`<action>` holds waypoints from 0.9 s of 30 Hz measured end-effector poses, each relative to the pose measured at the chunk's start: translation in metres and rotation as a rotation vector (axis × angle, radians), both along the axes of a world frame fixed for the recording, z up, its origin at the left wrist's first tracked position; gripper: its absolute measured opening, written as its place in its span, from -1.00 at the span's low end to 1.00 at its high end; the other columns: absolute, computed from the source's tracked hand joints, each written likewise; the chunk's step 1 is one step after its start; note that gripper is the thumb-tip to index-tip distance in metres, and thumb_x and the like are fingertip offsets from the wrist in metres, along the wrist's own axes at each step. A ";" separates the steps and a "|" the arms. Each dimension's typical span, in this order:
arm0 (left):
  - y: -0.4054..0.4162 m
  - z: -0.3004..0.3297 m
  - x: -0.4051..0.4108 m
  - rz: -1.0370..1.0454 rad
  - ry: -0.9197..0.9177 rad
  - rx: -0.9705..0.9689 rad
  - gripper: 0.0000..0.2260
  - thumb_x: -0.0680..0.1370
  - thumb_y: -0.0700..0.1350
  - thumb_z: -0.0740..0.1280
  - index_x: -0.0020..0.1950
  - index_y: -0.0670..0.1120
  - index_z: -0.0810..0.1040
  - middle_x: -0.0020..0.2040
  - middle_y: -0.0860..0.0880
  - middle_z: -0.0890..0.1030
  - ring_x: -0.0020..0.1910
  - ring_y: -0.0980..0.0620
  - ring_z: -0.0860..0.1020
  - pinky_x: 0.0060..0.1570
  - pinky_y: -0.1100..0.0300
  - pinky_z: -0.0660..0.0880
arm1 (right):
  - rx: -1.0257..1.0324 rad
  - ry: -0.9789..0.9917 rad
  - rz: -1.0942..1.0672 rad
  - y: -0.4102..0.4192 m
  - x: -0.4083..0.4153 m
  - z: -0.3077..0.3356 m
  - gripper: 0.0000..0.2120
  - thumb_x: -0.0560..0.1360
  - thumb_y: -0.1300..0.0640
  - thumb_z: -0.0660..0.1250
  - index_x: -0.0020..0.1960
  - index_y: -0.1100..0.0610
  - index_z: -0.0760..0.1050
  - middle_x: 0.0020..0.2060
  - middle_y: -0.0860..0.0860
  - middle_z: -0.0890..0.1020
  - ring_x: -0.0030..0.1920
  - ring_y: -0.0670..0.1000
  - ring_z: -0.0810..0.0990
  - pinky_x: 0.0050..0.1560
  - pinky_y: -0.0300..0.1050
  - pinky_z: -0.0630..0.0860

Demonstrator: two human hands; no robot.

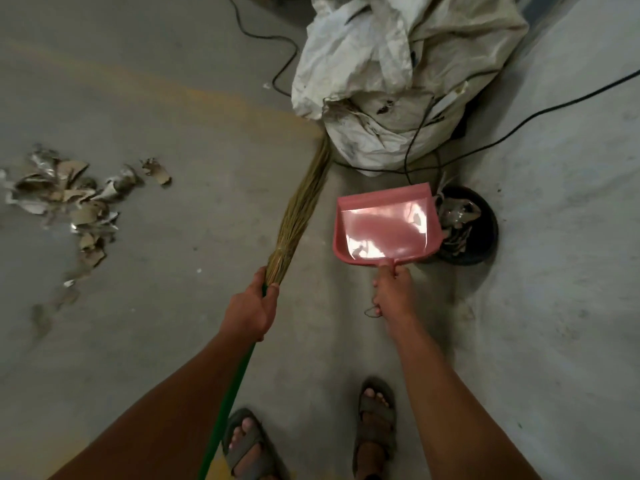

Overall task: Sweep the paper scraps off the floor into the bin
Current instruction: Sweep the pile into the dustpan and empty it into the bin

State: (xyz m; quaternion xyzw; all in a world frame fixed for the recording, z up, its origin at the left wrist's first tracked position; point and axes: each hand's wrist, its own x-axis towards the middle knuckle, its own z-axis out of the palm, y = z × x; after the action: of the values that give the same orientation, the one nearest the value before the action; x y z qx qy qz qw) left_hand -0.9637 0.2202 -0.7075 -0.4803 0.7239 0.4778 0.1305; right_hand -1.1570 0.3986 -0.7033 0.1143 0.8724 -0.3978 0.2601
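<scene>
Left hand [254, 308] grips the broom [301, 209] where the green handle meets the straw, bristles pointing away toward the white sacks [398, 81]. Right hand [393, 292] grips the handle of the pink dustpan [384, 226], fingers curled round it. The pan looks empty and its far right edge sits at the rim of the round black bin [485, 237], which already holds some crumpled scraps. Whether the pan touches the rim, cannot tell.

Paper scraps [69, 199] lie in a loose pile on the concrete floor [173, 98], far left, well apart from both bin and dustpan. Job looks partly done; that pile is what's left.

Risks: black cables [284, 60] run across the floor and around the sacks near the bin, so a wide broom stroke or a foot could snag one. Scraps are light and torn, so a hard sweep likely scatters them. Carrying a full pan back to a small bin invites spills at the rim.
</scene>
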 end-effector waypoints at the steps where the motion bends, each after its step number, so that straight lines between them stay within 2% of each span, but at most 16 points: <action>1: -0.009 0.000 0.008 0.013 -0.003 -0.003 -0.47 0.73 0.14 0.17 0.69 0.18 0.16 -0.13 -0.16 0.63 -0.31 -0.18 0.67 -0.48 0.01 0.65 | -0.024 -0.017 0.020 -0.014 0.011 0.006 -0.51 0.57 -0.38 0.14 0.00 0.05 0.48 -0.15 0.09 0.69 -0.35 0.09 0.58 -0.29 0.08 0.58; 3: -0.032 0.001 0.029 0.044 -0.014 -0.019 -0.47 0.72 0.15 0.17 0.69 0.19 0.16 -0.13 -0.15 0.63 -0.33 -0.17 0.67 -0.48 -0.01 0.66 | -0.082 -0.076 0.077 -0.045 0.032 0.014 -0.62 0.68 -0.25 0.17 0.06 0.06 0.49 -0.16 0.04 0.66 -0.46 0.00 0.56 -0.46 -0.17 0.44; 7: -0.078 0.003 0.071 0.126 -0.029 -0.042 -0.45 0.73 0.14 0.17 0.71 0.15 0.15 -0.11 -0.16 0.63 -0.33 -0.16 0.67 -0.47 0.00 0.66 | -0.162 -0.168 0.195 -0.108 0.063 0.017 -0.67 0.70 -0.20 0.21 0.13 0.07 0.47 -0.11 0.01 0.65 -0.51 -0.06 0.57 -0.58 -0.31 0.29; 14: -0.136 -0.006 0.123 0.335 -0.056 -0.006 -0.45 0.72 0.18 0.17 0.70 0.18 0.13 -0.09 -0.19 0.66 -0.31 -0.16 0.68 -0.45 0.02 0.66 | -0.193 -0.249 0.374 -0.212 0.099 0.016 -0.69 0.69 -0.23 0.20 0.13 0.01 0.46 -0.10 0.00 0.65 -0.48 -0.06 0.59 -0.50 -0.26 0.33; 19: -0.166 -0.019 0.118 0.516 -0.027 0.097 -0.42 0.72 0.14 0.21 0.71 0.18 0.09 0.12 -0.23 0.65 -0.24 -0.13 0.66 -0.38 0.07 0.64 | -0.227 -0.274 0.460 -0.262 0.105 0.004 -0.67 0.68 -0.25 0.23 0.15 0.01 0.49 -0.10 0.03 0.63 -0.49 -0.05 0.52 -0.52 -0.24 0.35; 23: -0.198 -0.034 0.095 0.617 0.020 0.186 -0.42 0.73 0.08 0.21 0.71 0.20 0.05 0.01 -0.15 0.62 -0.23 -0.07 0.63 -0.38 0.11 0.61 | -0.210 -0.258 0.518 -0.298 0.096 -0.014 -0.68 0.67 -0.28 0.22 0.15 -0.04 0.51 -0.11 0.03 0.64 -0.50 -0.06 0.47 -0.54 -0.25 0.29; 27: -0.238 -0.053 0.065 0.674 0.063 0.223 -0.43 0.73 0.08 0.20 0.71 0.19 0.05 0.03 -0.17 0.62 -0.23 -0.07 0.62 -0.38 0.13 0.59 | -0.194 -0.237 0.509 -0.339 0.077 -0.034 -0.64 0.67 -0.27 0.23 0.15 0.01 0.54 -0.15 0.02 0.63 -0.53 -0.07 0.41 -0.55 -0.26 0.25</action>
State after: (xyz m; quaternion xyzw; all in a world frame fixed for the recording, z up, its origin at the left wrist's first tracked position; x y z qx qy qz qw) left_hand -0.8984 -0.0183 -0.7602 -0.6601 0.4720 0.5844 -0.0052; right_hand -1.0804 0.0596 -0.7369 -0.0881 0.7944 -0.3853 0.4612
